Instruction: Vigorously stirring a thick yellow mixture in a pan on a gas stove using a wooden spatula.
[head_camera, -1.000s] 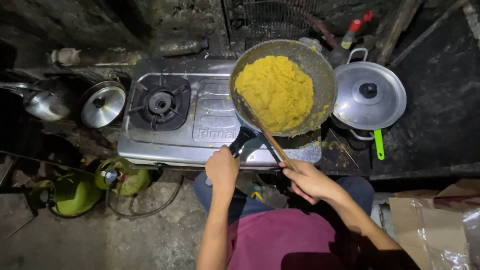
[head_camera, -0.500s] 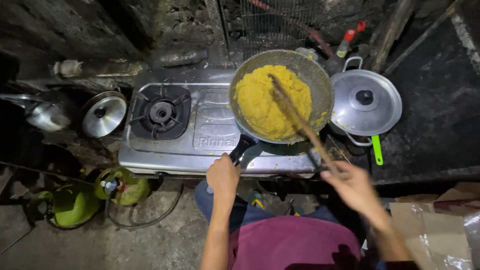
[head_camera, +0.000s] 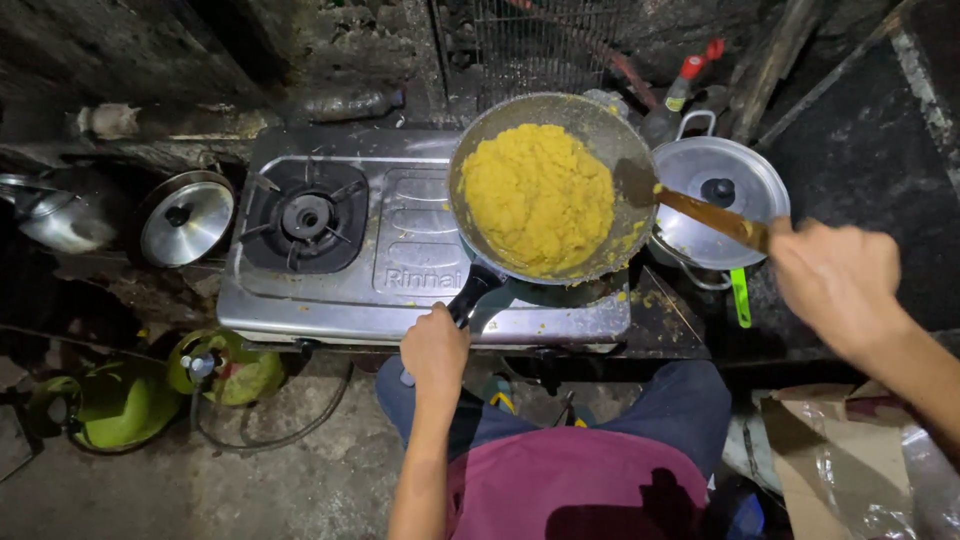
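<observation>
The left hand (head_camera: 434, 350) is closed around the black handle (head_camera: 470, 296) of the frying pan (head_camera: 545, 185), which sits on the right burner of a two-burner gas stove (head_camera: 400, 240). The right hand (head_camera: 835, 280) is wrapped around the end of a wooden spatula (head_camera: 690, 205), whose blade rests against the pan's right inner wall. The pan holds a thick yellow mash (head_camera: 538, 195) piled across most of its base; it appears dense and sticky, so the loaded pan is judged fairly heavy and prone to tipping away from the handle. The handle is the only safe grip point, since the metal rim is likely hot. The spatula looks rigid and light. A lidded steel pot (head_camera: 718, 200) stands just beside the pan on the right; a loose lid (head_camera: 186, 220) lies left of the stove, and green gas cylinders (head_camera: 120, 400) rest on the floor below.
</observation>
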